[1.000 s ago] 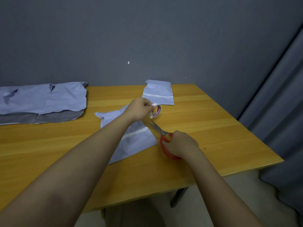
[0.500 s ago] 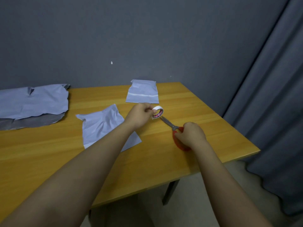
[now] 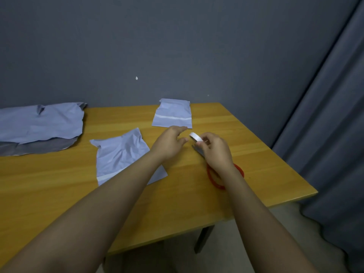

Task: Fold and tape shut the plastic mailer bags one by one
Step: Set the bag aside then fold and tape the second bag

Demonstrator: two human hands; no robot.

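Two bare forearms reach forward over a wooden table [image 3: 59,194]; the right hand [image 3: 215,149] pinches a small white tape roll [image 3: 195,137] between fingertips and thumb, held just above the tabletop; the left hand [image 3: 171,141] sits just beside the roll with fingers relaxed and extended, grasping nothing. Red-handled scissors [image 3: 214,181] lie on the table under the right wrist, blades partly hidden by the hand. To the left of the hands lies a crumpled grey mailer bag [image 3: 122,152], folded over with a pale strip near its lower edge; beyond the hands, near the table's far edge, a smaller folded bag [image 3: 173,113] lies flat with a white band across it, apparently finished; a pile of unfolded bags [image 3: 39,123] rests at the far left. The step in hand seems to be readying tape for the nearer bag; the next move likely calls for finding the tape's loose end and pulling out a length. Behind the table stands a dark grey wall [image 3: 177,46]; a grey curtain [image 3: 334,115] hangs on the right.
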